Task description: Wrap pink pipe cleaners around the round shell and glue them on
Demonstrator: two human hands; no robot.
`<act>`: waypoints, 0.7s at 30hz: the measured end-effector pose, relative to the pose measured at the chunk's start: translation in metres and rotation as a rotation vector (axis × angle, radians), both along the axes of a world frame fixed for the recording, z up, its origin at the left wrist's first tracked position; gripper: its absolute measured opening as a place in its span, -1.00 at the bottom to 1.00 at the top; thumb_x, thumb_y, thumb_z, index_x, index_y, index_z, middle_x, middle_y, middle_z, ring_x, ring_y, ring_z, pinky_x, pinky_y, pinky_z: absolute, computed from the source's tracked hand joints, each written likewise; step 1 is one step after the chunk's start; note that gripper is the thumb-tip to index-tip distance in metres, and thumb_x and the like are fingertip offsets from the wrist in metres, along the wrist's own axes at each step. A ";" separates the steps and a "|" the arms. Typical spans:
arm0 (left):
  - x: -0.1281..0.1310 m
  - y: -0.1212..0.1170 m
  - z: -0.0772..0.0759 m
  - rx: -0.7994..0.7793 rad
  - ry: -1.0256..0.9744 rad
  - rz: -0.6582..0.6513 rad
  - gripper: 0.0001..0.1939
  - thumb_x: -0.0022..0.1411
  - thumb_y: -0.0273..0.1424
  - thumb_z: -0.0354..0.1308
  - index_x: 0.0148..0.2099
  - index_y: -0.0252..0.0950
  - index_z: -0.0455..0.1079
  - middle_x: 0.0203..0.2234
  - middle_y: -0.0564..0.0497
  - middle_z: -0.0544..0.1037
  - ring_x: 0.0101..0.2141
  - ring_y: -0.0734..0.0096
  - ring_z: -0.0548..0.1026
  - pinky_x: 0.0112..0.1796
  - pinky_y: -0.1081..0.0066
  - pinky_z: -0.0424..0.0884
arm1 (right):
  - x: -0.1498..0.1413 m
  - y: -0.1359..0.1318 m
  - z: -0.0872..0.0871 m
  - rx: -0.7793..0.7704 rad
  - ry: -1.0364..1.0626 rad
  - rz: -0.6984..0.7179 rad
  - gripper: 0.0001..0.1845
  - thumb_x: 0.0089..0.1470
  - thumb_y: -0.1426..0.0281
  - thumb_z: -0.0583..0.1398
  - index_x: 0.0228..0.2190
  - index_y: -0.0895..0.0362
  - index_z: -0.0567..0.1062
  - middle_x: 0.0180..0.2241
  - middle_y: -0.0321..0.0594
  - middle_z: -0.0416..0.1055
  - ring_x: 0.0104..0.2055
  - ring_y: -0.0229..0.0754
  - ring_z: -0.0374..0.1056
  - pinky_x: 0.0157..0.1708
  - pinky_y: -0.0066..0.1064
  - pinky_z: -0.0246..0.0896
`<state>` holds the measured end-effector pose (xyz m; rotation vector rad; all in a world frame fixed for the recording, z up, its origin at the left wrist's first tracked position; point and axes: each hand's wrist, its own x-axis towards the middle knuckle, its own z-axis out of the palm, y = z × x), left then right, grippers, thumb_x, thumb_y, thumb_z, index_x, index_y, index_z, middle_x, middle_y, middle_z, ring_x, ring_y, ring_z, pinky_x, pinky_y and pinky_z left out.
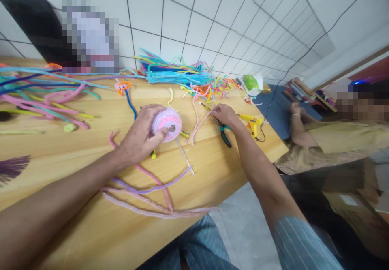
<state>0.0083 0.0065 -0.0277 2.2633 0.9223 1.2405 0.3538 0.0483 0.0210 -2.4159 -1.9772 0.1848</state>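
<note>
My left hand (142, 134) is closed around a round coil of white and pink fuzzy stems (170, 118), with the thumb on its centre. A thin clear stick (186, 156) slants down from below the coil to the table. To the right, my right hand (224, 114) pinches the upper end of a pale pink pipe cleaner (202, 128). Pliers with dark green handles (225, 136) lie partly under that hand, beside a yellow and black tool (205, 106). Loose pink pipe cleaners (156, 178) and a purple one (142, 189) lie nearer to me.
A bundle of blue pipe cleaners (179, 74) lies along the tiled wall, with many coloured ones (39, 103) at left. A yellow glue gun (253, 125) stands at right near the table edge. Another person (331, 140) sits beyond that edge. A dark screen (36, 22) leans at back left.
</note>
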 end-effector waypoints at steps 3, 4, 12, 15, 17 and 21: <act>0.000 -0.001 0.002 -0.005 0.001 -0.010 -0.48 0.35 -0.15 0.11 0.27 -0.24 0.29 0.16 -0.19 0.49 0.17 -0.07 0.45 0.22 -0.10 0.43 | -0.003 0.002 0.001 0.008 -0.050 -0.026 -0.74 0.31 0.35 0.17 -0.10 0.18 0.61 -0.13 0.01 0.66 -0.07 -0.04 0.53 -0.06 -0.33 0.33; 0.000 -0.001 0.003 -0.016 0.007 -0.010 -0.48 0.35 -0.15 0.11 0.27 -0.25 0.29 0.16 -0.20 0.49 0.18 -0.08 0.44 0.23 -0.10 0.42 | -0.002 0.003 0.002 0.021 -0.075 -0.044 -0.71 0.34 0.37 0.13 -0.06 0.21 0.59 -0.09 0.08 0.64 -0.04 0.01 0.53 -0.04 -0.29 0.33; 0.000 -0.004 0.006 -0.031 0.014 -0.013 -0.50 0.38 -0.20 0.09 0.27 -0.29 0.27 0.19 -0.22 0.46 0.22 -0.03 0.41 0.28 -0.06 0.37 | 0.009 -0.004 0.007 0.057 -0.160 -0.055 -0.59 0.33 0.34 0.08 0.14 0.17 0.44 0.12 0.13 0.54 0.11 0.13 0.47 0.09 -0.15 0.32; 0.001 -0.003 0.002 -0.001 -0.006 -0.010 -0.51 0.39 -0.21 0.10 0.28 -0.28 0.26 0.18 -0.21 0.46 0.21 -0.01 0.42 0.26 -0.03 0.38 | 0.009 -0.004 0.001 0.017 -0.158 -0.020 -0.64 0.31 0.30 0.11 0.05 0.13 0.52 0.09 0.07 0.55 0.10 0.08 0.46 0.07 -0.21 0.33; 0.002 -0.002 0.000 0.017 -0.020 -0.013 -0.51 0.38 -0.23 0.12 0.28 -0.28 0.26 0.17 -0.20 0.46 0.21 0.01 0.42 0.26 -0.01 0.38 | 0.009 -0.001 -0.002 -0.001 -0.169 -0.011 -0.64 0.31 0.34 0.10 0.04 0.13 0.54 0.08 0.08 0.54 0.09 0.07 0.46 0.05 -0.23 0.33; 0.003 -0.001 -0.002 0.027 -0.043 -0.039 -0.51 0.37 -0.27 0.13 0.28 -0.29 0.25 0.17 -0.23 0.44 0.21 0.02 0.41 0.26 -0.02 0.37 | 0.006 0.007 -0.002 -0.036 -0.213 0.009 -0.62 0.30 0.38 0.09 0.05 0.14 0.56 0.11 0.14 0.52 0.12 0.09 0.44 0.05 -0.23 0.31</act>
